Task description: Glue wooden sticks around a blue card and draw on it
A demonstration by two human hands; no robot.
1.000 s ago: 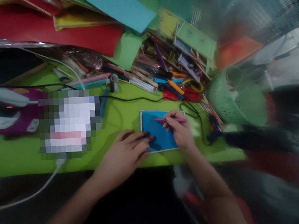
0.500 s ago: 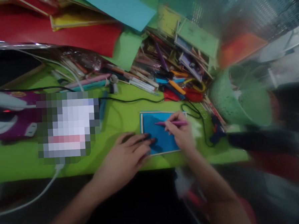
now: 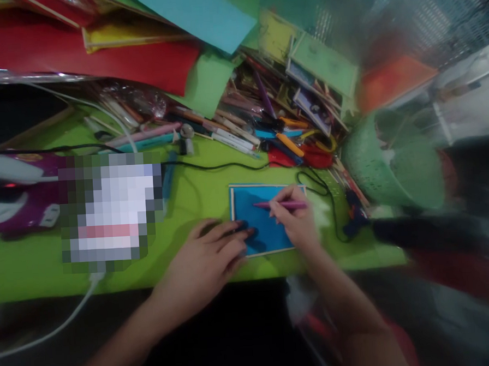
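A blue card (image 3: 253, 201) with a pale border lies on the lime-green table (image 3: 199, 188). My left hand (image 3: 209, 256) rests flat beside it, fingers stretched out, fingertips pressing on the card's left edge. My right hand (image 3: 298, 221) is closed around a pink pen (image 3: 280, 205), held almost level with its tip over the middle of the card.
A green perforated basket (image 3: 391, 164) stands to the right. A black cord (image 3: 319, 193) loops just past the card. Pens, pencils and scissors (image 3: 291, 145) pile up behind it, under red, blue and green paper sheets (image 3: 147, 51). A purple device (image 3: 11, 187) sits at the left.
Hardly anything differs. The view has drifted slightly, and my right hand with the pen has shifted a little on the card. My left hand stays on the card's edge.
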